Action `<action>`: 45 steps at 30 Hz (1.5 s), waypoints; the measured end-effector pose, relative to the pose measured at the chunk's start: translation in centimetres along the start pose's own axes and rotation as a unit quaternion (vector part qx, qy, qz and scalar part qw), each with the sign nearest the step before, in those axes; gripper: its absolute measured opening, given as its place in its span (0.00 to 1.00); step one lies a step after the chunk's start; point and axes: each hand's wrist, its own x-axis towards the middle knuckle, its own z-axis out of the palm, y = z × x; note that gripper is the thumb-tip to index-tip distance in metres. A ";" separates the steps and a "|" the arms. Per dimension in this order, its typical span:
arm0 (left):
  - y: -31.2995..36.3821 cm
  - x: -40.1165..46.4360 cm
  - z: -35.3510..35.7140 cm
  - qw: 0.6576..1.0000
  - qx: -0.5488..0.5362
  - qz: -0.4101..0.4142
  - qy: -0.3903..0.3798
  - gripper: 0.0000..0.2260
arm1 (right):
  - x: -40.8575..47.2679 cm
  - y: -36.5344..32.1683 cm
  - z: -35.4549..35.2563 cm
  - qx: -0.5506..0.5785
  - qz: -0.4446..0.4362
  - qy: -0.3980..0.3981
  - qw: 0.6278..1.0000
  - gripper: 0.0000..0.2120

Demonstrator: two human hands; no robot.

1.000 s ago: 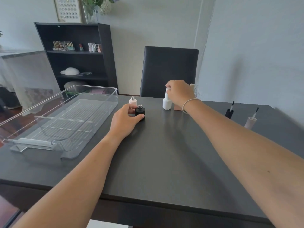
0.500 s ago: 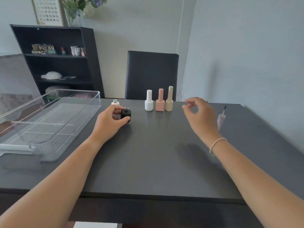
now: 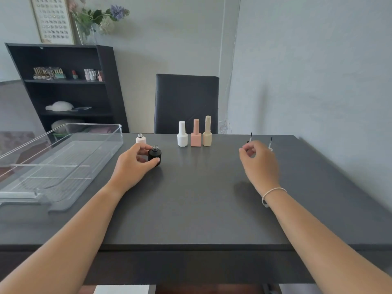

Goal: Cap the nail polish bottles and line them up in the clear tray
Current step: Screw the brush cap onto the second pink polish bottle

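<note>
Here the left hand [image 3: 135, 164] is wrapped around a small black bottle [image 3: 154, 154] standing uncapped on the dark tabletop [image 3: 191, 198], thumb on its near side and fingers curled behind it — a firm grip with the silver threaded neck showing above. Just behind that hand stands a pale pink bottle [image 3: 140, 139], also without a cap. The right hand [image 3: 259, 164] hovers above the tabletop with nothing in it, thumb and forefinger nearly pinched together and the other fingers loosely curled; a thin white band [image 3: 273, 190] circles the wrist. Past its fingertips two brush caps stand upright, bristles up: a dark one [image 3: 250, 137], mostly hidden by the hand, and a light one [image 3: 270, 143] to its right. Toward the far edge, three capped bottles stand side by side — white [image 3: 182, 135], peach [image 3: 196, 135] and beige [image 3: 207, 133] — touching or nearly so. The clear tray [image 3: 63, 145] sits at the left of the tabletop, holding no bottles.
</note>
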 end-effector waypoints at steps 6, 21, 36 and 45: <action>-0.2 0.2 0.1 1.000 0.015 -0.006 -0.023 0.12 | 0.6 1.5 -2.0 0.030 0.043 0.119 0.991 0.07; 0.0 0.3 0.1 0.999 0.002 -0.025 -0.025 0.13 | 1.5 2.9 -1.9 0.013 0.171 0.006 0.985 0.10; -0.9 4.2 -1.5 0.991 0.033 -0.049 0.121 0.15 | -1.1 -1.1 1.4 0.079 -0.022 -0.094 0.992 0.04; -2.3 6.3 -0.3 0.992 0.052 -0.111 0.036 0.22 | -1.1 -1.0 1.9 0.088 -0.059 -0.119 0.987 0.04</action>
